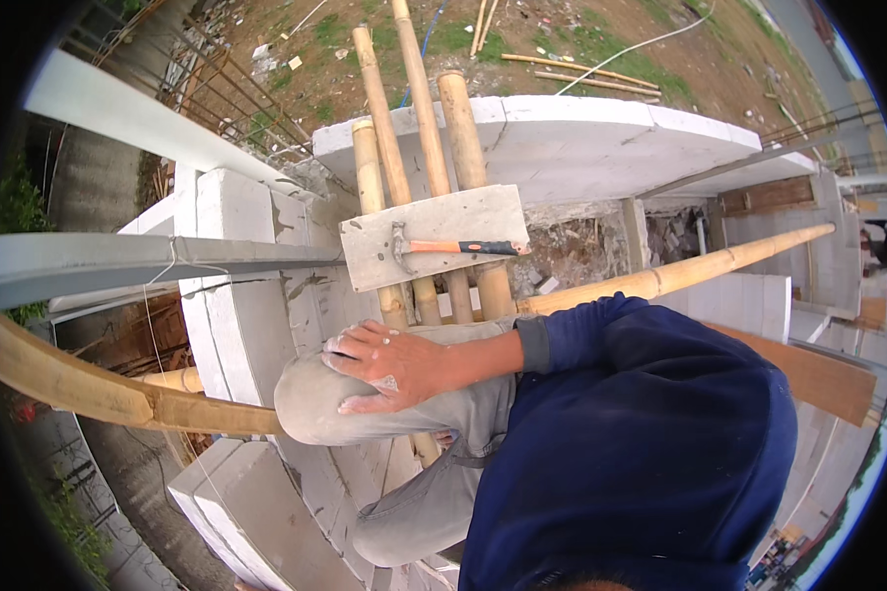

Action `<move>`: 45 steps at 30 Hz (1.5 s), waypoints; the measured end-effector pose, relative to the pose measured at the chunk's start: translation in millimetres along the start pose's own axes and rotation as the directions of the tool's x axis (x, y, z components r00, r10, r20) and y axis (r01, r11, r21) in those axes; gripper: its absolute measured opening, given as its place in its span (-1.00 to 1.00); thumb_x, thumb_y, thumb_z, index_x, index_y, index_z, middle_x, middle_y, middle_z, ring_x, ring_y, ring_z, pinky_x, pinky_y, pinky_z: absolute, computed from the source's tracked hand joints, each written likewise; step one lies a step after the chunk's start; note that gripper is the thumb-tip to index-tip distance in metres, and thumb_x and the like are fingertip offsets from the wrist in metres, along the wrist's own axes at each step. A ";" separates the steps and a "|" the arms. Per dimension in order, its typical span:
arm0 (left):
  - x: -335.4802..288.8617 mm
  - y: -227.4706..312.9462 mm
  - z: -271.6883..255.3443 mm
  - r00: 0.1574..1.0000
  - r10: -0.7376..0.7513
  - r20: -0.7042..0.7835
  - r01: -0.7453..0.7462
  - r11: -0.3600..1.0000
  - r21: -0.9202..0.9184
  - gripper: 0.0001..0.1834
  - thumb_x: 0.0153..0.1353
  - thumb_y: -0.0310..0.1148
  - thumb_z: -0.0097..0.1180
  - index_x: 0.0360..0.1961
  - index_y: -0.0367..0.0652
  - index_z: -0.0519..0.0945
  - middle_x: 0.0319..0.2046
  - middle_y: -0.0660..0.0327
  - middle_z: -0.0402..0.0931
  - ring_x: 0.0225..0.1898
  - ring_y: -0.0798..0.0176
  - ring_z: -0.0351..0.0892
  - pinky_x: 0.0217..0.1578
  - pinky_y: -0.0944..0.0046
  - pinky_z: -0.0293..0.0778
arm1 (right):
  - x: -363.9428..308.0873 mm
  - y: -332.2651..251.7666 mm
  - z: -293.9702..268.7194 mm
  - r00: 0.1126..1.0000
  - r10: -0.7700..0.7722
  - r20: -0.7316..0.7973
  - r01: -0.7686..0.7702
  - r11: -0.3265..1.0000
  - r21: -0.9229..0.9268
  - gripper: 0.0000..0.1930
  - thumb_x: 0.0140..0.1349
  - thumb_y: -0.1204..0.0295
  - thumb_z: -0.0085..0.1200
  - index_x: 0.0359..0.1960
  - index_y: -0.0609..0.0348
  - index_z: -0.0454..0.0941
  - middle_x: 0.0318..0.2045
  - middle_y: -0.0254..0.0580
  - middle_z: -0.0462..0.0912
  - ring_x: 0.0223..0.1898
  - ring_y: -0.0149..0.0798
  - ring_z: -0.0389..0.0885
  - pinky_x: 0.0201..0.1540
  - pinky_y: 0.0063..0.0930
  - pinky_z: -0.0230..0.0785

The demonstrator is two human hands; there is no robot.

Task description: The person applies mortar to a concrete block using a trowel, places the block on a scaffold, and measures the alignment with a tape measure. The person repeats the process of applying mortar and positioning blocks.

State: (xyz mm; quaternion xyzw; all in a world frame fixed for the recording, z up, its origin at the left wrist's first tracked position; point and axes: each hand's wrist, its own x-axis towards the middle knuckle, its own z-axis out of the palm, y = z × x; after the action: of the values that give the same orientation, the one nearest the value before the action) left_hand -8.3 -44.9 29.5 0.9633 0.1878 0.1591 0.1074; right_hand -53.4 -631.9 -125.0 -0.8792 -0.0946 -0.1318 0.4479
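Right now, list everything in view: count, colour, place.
bamboo poles: four, tan, upper centre
board: one, pale grey, across those poles
hammer: one, orange-and-black handle, on the board
other bamboo: several, tan, left, right, top
beams: several, pale, upper left
blocks: several, white, left
wall: one, white, upper right
plank: one, brown, right
ground: one patch, brown-green, top
cable: one, white, upper right
trousers: one pair, grey, centre
shirt: one, navy, lower right
right hand: one, white-dusted, on the trousers

The trousers (434, 399) are grey, the hammer handle (443, 246) orange and black.
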 end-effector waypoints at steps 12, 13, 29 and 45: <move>22.8 -25.1 8.1 0.995 0.058 0.078 -0.059 0.998 0.006 -0.12 0.56 0.27 -0.29 0.30 -0.42 0.59 0.29 -0.28 0.54 0.32 -0.30 0.50 0.34 -0.19 0.33 | 7.9 12.6 4.1 0.982 -0.151 -0.109 0.163 0.981 0.105 -0.47 0.42 0.05 0.24 0.06 0.37 0.67 0.10 -0.05 0.67 0.11 -0.09 0.58 0.26 -0.19 0.35; 11.4 -30.1 2.5 0.997 0.039 0.065 -0.041 0.999 0.027 -0.13 0.57 0.26 -0.30 0.31 -0.41 0.57 0.30 -0.30 0.53 0.32 -0.31 0.49 0.34 -0.19 0.33 | 9.3 11.0 5.7 0.983 -0.161 -0.086 0.171 0.978 0.123 -0.49 0.41 0.06 0.26 0.05 0.35 0.67 0.09 -0.07 0.68 0.11 -0.11 0.58 0.25 -0.20 0.36; 7.3 -21.7 6.3 0.999 0.032 0.011 -0.032 0.999 -0.006 -0.17 0.58 0.21 -0.28 0.27 -0.43 0.61 0.19 -0.25 0.63 0.21 -0.22 0.58 0.28 -0.14 0.39 | 19.9 40.8 -28.3 0.930 0.358 -0.082 -0.241 0.764 0.599 -0.79 0.45 0.35 0.25 -0.06 0.25 0.66 -0.18 -0.15 0.76 -0.13 -0.22 0.72 -0.02 -0.27 0.53; -22.9 -17.9 -7.3 0.999 -0.029 0.015 0.028 0.995 0.091 -0.26 0.59 0.19 -0.20 0.19 -0.30 0.69 0.17 -0.29 0.63 0.16 -0.32 0.62 0.21 -0.22 0.47 | 308.5 430.9 6.5 0.647 0.762 -0.002 -0.485 0.414 0.770 -0.81 0.28 0.40 0.25 -0.22 0.30 0.71 -0.26 -0.10 0.79 -0.25 -0.20 0.78 -0.19 -0.27 0.65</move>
State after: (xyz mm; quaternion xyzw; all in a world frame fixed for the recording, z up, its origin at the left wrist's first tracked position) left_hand -36.7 -36.7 25.4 0.9656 0.2078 0.1409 0.0672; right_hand 362.4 -862.0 -359.6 -0.5616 0.2857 -0.0594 0.7743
